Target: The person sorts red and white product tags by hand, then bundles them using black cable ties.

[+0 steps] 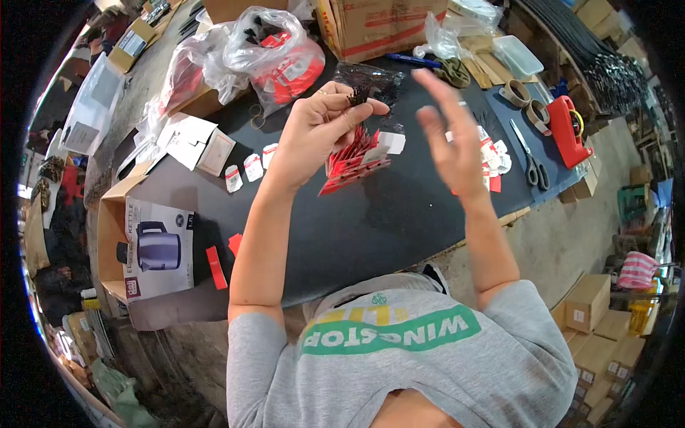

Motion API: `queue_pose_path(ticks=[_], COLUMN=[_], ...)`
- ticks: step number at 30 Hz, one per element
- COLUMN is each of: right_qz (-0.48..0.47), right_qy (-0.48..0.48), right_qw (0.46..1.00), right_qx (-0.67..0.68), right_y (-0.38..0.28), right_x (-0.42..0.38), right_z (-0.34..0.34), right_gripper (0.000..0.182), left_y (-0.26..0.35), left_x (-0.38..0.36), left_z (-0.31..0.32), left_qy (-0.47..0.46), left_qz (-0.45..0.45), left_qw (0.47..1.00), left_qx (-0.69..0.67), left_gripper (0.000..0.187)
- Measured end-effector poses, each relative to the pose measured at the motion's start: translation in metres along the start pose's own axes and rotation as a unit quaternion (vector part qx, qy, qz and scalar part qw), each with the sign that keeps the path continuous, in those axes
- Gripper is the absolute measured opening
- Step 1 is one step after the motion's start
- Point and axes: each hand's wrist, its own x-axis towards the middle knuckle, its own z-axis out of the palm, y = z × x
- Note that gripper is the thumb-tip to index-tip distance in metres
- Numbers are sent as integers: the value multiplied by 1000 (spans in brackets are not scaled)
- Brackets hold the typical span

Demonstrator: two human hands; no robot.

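Pinched in the fingers of my left hand [317,128] are the black strings of a bundle of red hang tags [357,158], which dangle just below it over the dark table. My right hand [457,146] is raised to the right of the bundle, apart from it; its fingers are spread and slightly blurred, with nothing in them. Behind my left hand lies a clear plastic bag with black strings [389,80]. A pile of white and red tags [494,158] is partly hidden behind my right hand.
Left of my hands lie small white tags [252,167], a white box [196,143] and an electric kettle box [158,246]. Farther back stand a plastic bag of red tags [285,68] and a cardboard carton [378,32]. At right are scissors [531,157] and a red tape dispenser [567,132].
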Motion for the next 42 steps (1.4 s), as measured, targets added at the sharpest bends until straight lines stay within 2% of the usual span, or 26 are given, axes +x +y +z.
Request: queue_pose_path(ticks=[1,3,5,7,8,11,12,15,16,17,19,20,22,25,27,28,30,32,33,34,36,37,39,40,41,42], right_qz=[-23,-87,-45,-28,-25,2,-6,23,41,43,149,200,230,268,152,153,62,28,25,86,34,38,54,-27,-45,-6], right_qy=[-40,-210,-186,-57,-32,-87,-86,-132,-112,-110,-151,-190,-172,-162,-119,-116,-18,-101,-166,-205,-182,-144,-121,-47,-38,-62], right_qw=[998,969,976,998,998,996,996,991,991,991,950,936,932,930,978,978,997,992,979,951,981,989,991,998,998,994], right_qx=[33,-94,-103,5,47,33,25,17,66,66,228,220,219,193,-76,-77,-53,71,117,215,55,2,7,33,34,84], right_y=[0,10,18,3,-4,-1,2,8,7,6,6,6,12,24,36,34,23,15,13,4,14,19,17,21,15,4], right_x=[-7,-27,-30,-16,-13,-17,-21,-18,-15,-13,-11,-11,-13,-16,-18,-17,-12,-13,-17,-19,-25,-27,-28,-34,-36,-38], right_z=[9,21,20,9,9,13,18,9,4,-2,-14,-18,-18,-23,-23,-22,-15,-8,-3,-2,2,1,-12,-8,-13,-20], right_gripper=[40,44,45,45,41,32,19,12,9,9,9,14,15,17,22,22,31,43,47,50,53,55,60,59,58,61], left_y=[1,0,-2,-4,-6,-8,-6,-12,-15,-17,-16,-12,-4,-6,-6,-10,-13,-6,2,6,-2,-16,-34,-35,-20,-21], left_x=[1,0,-4,-5,-4,1,1,1,0,-1,-2,-2,-3,2,4,4,2,-1,-6,-10,-4,3,3,-4,-12,-15], left_z=[1,-2,-4,-3,1,4,3,0,-1,-3,-4,-5,-4,-3,0,1,6,19,22,26,27,22,13,23,48,43], left_qy=[-4,19,50,24,31,34,36,28,27,23,16,6,-14,-16,-17,-22,-30,-25,-58,-44,-8,32,34,25,27,-29], left_qz=[0,9,10,-17,-16,10,7,-10,-12,-16,-18,-15,-36,-39,-46,-40,-34,-52,-88,-93,-91,-98,-131,-104,-93,-107], left_qw=[1000,1000,999,1000,999,999,999,999,999,999,997,999,999,999,999,999,998,997,992,993,993,994,972,992,995,993], left_qx=[-7,-3,-2,2,29,11,-8,-14,-14,33,77,41,-36,9,20,-7,-38,-60,-70,-52,-79,34,190,72,-11,-37], left_gripper=[17,18,18,18,19,18,17,16,16,17,19,18,19,20,22,22,23,22,21,21,21,22,19,15,15,15])
